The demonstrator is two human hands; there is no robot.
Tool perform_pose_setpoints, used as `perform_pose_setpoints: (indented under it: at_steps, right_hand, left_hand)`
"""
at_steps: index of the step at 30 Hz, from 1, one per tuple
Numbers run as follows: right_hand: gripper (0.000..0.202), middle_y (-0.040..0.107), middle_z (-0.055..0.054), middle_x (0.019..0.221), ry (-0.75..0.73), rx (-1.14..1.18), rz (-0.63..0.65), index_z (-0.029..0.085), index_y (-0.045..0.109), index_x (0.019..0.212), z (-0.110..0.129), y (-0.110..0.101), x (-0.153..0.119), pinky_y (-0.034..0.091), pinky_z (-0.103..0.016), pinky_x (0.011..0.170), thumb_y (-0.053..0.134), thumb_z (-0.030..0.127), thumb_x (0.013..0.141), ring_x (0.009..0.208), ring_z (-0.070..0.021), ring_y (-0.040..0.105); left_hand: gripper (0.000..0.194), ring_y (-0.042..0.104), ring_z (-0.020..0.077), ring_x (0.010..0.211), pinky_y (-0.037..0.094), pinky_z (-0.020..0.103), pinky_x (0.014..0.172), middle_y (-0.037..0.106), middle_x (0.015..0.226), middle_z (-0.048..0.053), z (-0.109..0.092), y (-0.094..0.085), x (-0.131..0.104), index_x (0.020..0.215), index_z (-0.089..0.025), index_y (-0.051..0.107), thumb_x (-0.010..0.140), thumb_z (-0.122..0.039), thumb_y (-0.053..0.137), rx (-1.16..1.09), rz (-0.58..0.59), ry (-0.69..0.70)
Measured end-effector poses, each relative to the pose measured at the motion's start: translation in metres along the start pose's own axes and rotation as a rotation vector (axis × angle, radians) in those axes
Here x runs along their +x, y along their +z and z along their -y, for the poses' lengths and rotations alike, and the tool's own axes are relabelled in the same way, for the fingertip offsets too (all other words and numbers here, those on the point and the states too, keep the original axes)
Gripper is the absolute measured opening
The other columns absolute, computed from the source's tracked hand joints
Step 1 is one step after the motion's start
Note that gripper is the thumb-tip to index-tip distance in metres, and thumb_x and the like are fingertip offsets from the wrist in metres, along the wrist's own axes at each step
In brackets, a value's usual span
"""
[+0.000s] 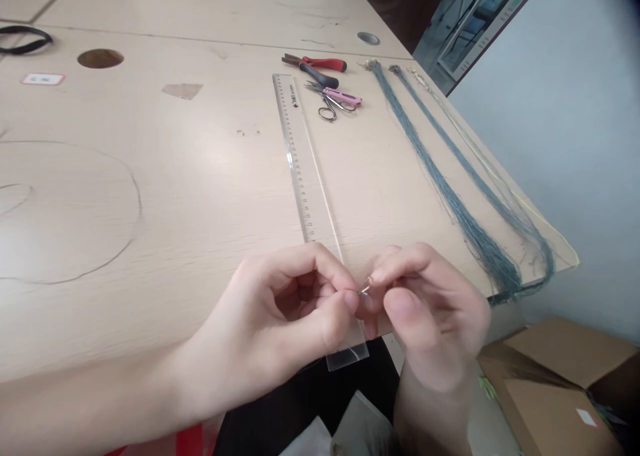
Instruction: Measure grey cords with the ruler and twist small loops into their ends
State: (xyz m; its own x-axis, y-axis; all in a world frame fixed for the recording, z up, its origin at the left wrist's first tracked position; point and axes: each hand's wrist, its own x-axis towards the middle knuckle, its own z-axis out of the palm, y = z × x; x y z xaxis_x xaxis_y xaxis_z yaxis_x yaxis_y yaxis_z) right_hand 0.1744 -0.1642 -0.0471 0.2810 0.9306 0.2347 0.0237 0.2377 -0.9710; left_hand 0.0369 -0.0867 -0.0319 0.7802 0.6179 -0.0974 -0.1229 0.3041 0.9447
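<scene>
A tiny, shiny metal piece (367, 287) is between the hands, over the clear ruler (307, 169); the left hand (285, 309) pinches it, the right hand (437, 316) touches it, thumb and fingertip apart

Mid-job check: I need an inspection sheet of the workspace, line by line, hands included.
Surface: pale wood-grain table with two round holes.
Job's things: small gold-coloured piece, in hand; clear ruler; pliers and scissors near its far end, a pink item against the scissors; blue-grey thread bundles at right.
Clutter: brownish scrap, label, tiny specks, black loop at far left.
Left hand: thumb and forefinger pinched together at the piece's end.
Right hand: forefinger at the piece, thumb apart; grip unclear.
Cables: nothing seen; a thin strand curves across the left side.
Surroundings: pale wall and open cardboard box at right.
</scene>
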Motion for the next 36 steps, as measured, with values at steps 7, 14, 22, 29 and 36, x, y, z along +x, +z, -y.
perform_pose_setpoints:
  at_steps: [7,14,22,29,36]
  right_hand:
    - [0.013,0.054,0.001,0.069,-0.065,-0.069,0.027,0.02,0.058,0.089,0.004,0.001,0.004,0.038,-0.02,0.042,0.053,0.01,0.084,0.055,-0.0078,0.05]
    - [0.01,0.053,0.001,0.071,-0.035,-0.16,0.088,0.019,0.052,0.08,0.004,-0.002,0.005,0.035,-0.021,0.044,0.05,0.015,0.089,0.056,-0.0079,0.048]
    - [0.005,0.05,0.001,0.072,-0.107,-0.154,0.099,0.021,0.049,0.09,-0.005,-0.002,-0.001,0.035,-0.021,0.043,0.046,0.017,0.093,0.056,-0.0081,0.047]
    - [0.015,0.05,0.001,0.072,-0.18,-0.176,0.114,0.02,0.05,0.093,-0.007,-0.002,-0.001,0.037,-0.022,0.043,0.045,0.007,0.089,0.055,-0.0088,0.046]
    - [0.022,0.052,0.0,0.073,-0.206,-0.187,0.117,0.022,0.052,0.094,-0.006,-0.002,0.001,0.038,-0.024,0.045,0.043,0.003,0.086,0.056,-0.0108,0.046]
  left_hand:
    - [0.012,0.052,0.0041,0.062,0.046,0.009,0.059,0.057,0.067,-0.005,0.001,-0.001,0.0,0.072,-0.017,0.058,0.084,-0.016,0.056,-0.022,0.007,-0.028]
    - [0.011,0.05,0.0043,0.061,0.045,0.009,0.058,0.055,0.067,-0.004,0.0,-0.002,-0.003,0.072,-0.017,0.058,0.083,-0.016,0.058,-0.001,0.004,-0.022]
    - [0.011,0.055,0.0041,0.063,0.049,0.008,0.06,0.058,0.067,-0.004,-0.001,0.001,0.001,0.072,-0.014,0.059,0.082,-0.012,0.057,-0.039,0.009,0.004]
    - [0.014,0.057,0.0043,0.062,0.049,0.009,0.06,0.059,0.065,-0.004,-0.001,0.001,0.0,0.069,-0.014,0.059,0.082,-0.01,0.056,-0.016,-0.01,0.043]
    - [0.013,0.057,0.0048,0.062,0.049,0.01,0.059,0.059,0.065,-0.003,-0.002,0.001,0.001,0.07,-0.014,0.059,0.082,-0.011,0.057,0.008,-0.018,0.043]
